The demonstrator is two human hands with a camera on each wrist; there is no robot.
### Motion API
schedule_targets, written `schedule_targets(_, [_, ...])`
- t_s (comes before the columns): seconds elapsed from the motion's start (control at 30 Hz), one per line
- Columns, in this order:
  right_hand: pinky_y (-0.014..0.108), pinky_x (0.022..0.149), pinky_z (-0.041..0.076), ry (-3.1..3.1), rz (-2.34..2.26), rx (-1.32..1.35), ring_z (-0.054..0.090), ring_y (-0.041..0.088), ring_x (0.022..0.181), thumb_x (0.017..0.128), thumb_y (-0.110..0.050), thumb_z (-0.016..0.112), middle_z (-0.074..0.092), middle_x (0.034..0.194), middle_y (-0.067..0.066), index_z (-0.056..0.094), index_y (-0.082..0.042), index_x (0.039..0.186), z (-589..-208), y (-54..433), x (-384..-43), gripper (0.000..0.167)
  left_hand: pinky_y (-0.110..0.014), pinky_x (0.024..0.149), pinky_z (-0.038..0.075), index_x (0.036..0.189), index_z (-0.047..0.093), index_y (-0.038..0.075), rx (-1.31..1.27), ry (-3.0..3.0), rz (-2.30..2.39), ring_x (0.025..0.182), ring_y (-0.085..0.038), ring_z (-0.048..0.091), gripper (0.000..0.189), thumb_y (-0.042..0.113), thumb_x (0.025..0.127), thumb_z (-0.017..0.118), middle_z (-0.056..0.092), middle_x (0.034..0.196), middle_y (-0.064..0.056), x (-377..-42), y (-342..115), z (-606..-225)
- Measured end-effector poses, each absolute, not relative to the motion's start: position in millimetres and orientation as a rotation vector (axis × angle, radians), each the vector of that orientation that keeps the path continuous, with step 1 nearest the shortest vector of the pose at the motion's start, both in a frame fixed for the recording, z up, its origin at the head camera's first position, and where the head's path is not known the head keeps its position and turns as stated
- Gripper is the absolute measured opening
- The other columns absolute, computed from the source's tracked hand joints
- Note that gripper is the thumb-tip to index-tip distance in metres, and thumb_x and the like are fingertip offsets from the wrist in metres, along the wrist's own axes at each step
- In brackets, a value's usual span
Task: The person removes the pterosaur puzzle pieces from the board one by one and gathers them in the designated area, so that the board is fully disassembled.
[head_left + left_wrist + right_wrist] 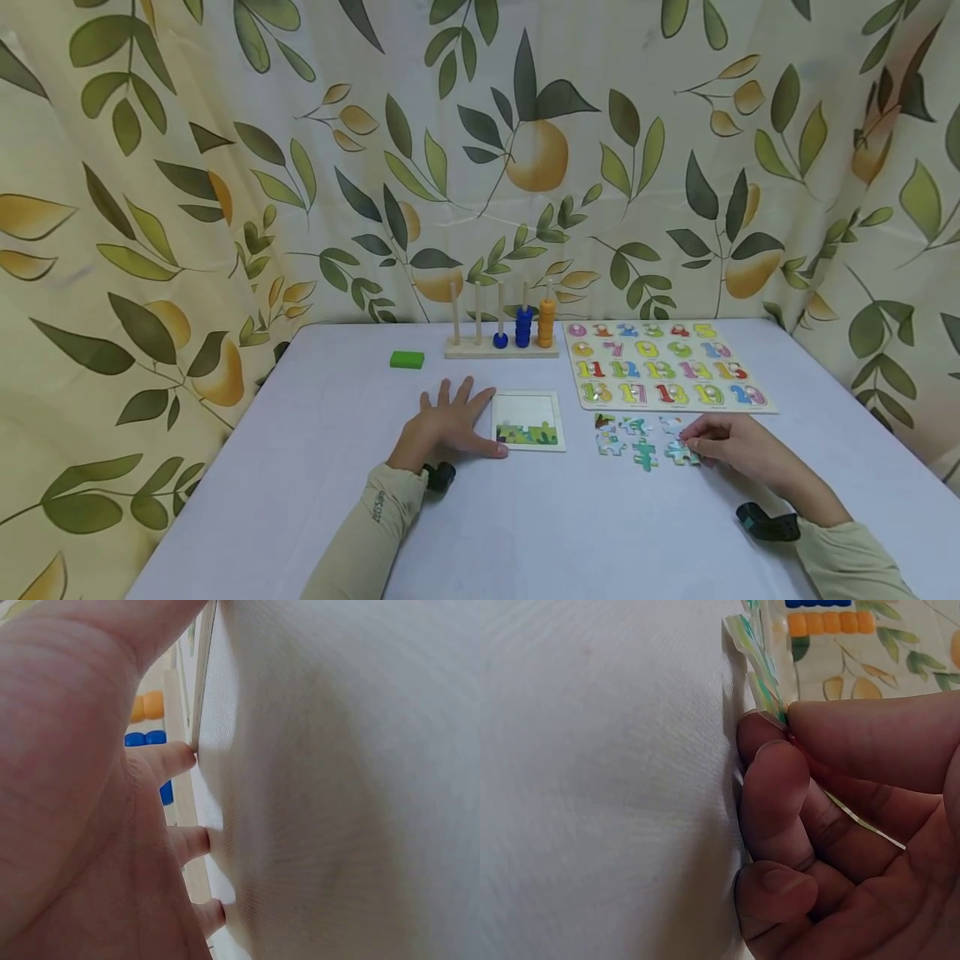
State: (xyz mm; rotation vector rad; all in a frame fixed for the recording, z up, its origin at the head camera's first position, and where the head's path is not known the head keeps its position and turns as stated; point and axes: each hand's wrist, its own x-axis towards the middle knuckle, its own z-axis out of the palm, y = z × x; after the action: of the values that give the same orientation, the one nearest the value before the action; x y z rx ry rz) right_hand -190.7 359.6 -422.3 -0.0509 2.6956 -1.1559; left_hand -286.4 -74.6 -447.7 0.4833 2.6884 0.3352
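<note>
My left hand (446, 421) lies with spread fingers at the left side of a small white puzzle tray (523, 407). Its thumb and index finger touch the tray's edge; the left wrist view shows fingertips (180, 756) down by that edge. Green puzzle pieces (527, 434) fill the tray's lower part. To the right, my right hand (738, 446) pinches a jigsaw piece (769, 701) between thumb and finger, other fingers curled on the cloth. Several loose jigsaw pieces (644, 454) lie left of that hand. The held piece's outline is partly hidden by the fingers.
Behind the loose pieces lies a number board (663, 400) with colourful numerals. A wooden peg stand (501, 352) with blue and orange beads stands at the back. A green block (407, 360) sits to its left. Patterned curtain (480, 167) hangs behind the white-covered table (570, 533).
</note>
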Motion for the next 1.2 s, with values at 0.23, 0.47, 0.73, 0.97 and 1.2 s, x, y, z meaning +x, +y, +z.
schedule_targets(0.23, [0.029,0.065,0.048,2.707,-1.139,-0.063,0.056,0.024,0.086,0.107,-0.009,0.064,0.067,0.099,0.006,0.071,0.004,0.119,-420,360,-190,0.019,-0.076,0.121,-0.002,0.172,0.023,0.034,0.478,2.683,0.336,0.161,-0.048,-0.004,0.116,0.079,0.08,0.077,0.006,0.18,-0.011,-289,-75,-449])
schedule_targets(0.47, [0.029,0.065,0.047,2.741,-1.114,-0.054,0.057,0.023,0.085,0.108,-0.007,0.062,0.066,0.095,0.005,0.07,0.006,0.119,-419,361,-190,0.019,-0.073,0.123,-0.001,0.172,0.024,0.032,0.468,2.672,0.341,0.162,-0.047,-0.003,0.11,0.073,0.085,0.077,0.006,0.18,-0.011,-281,-74,-437])
schedule_targets(0.73, [0.028,0.065,0.05,2.764,-1.119,-0.059,0.059,0.023,0.083,0.108,-0.01,0.063,0.066,0.092,0.005,0.07,0.007,0.118,-417,357,-193,0.02,-0.073,0.123,0.0,0.172,0.026,0.032,0.453,2.682,0.334,0.162,-0.046,-0.001,0.11,0.073,0.084,0.078,0.009,0.18,-0.011,-276,-74,-432])
schedule_targets(0.97, [0.028,0.066,0.053,2.79,-1.145,-0.109,0.06,0.024,0.084,0.108,-0.01,0.065,0.067,0.092,0.006,0.071,0.006,0.118,-411,338,-199,0.02,-0.072,0.123,-0.002,0.173,0.022,0.032,0.455,2.667,0.33,0.162,-0.045,-0.004,0.11,0.074,0.086,0.076,0.005,0.18,-0.01,-279,-75,-436])
schedule_targets(1.2, [0.03,0.065,0.052,2.756,-1.21,-0.193,0.059,0.026,0.081,0.106,-0.009,0.066,0.066,0.092,0.009,0.07,0.006,0.12,-402,315,-204,0.02,-0.073,0.124,0.003,0.172,0.026,0.033,0.471,2.691,0.309,0.162,-0.045,0.001,0.11,0.076,0.084,0.075,0.009,0.18,-0.009,-274,-74,-432])
